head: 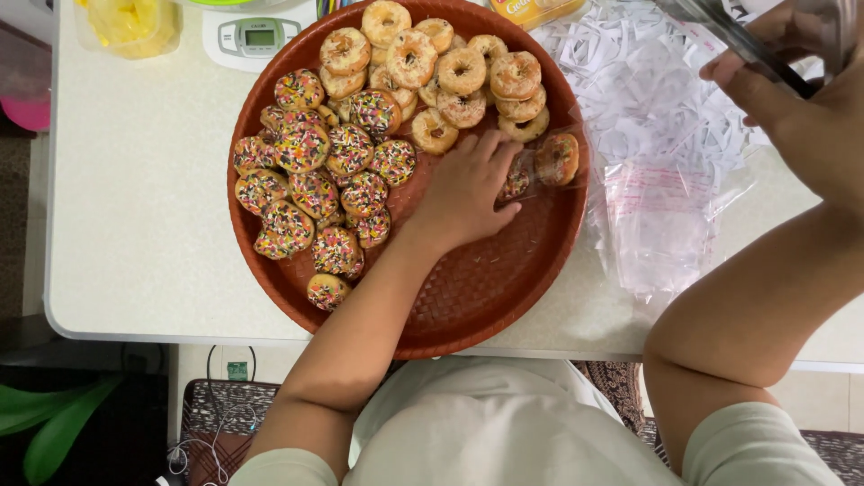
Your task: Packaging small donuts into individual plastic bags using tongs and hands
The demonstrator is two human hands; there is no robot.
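Your left hand (468,189) lies flat, fingers spread, on the round brown tray (486,288) on the counter (135,225), touching a clear bag holding two doughnuts (540,166), while your right hand (801,90), partly cut off at the frame's corner, is clamped on a dark, blurred tool (738,40) I can't identify.

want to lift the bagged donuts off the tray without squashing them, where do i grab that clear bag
Best guess: pinch the clear bag by its empty film edge on the right, coming from the right over the tray rim. The left hand covers its left side and the donuts fill the middle.
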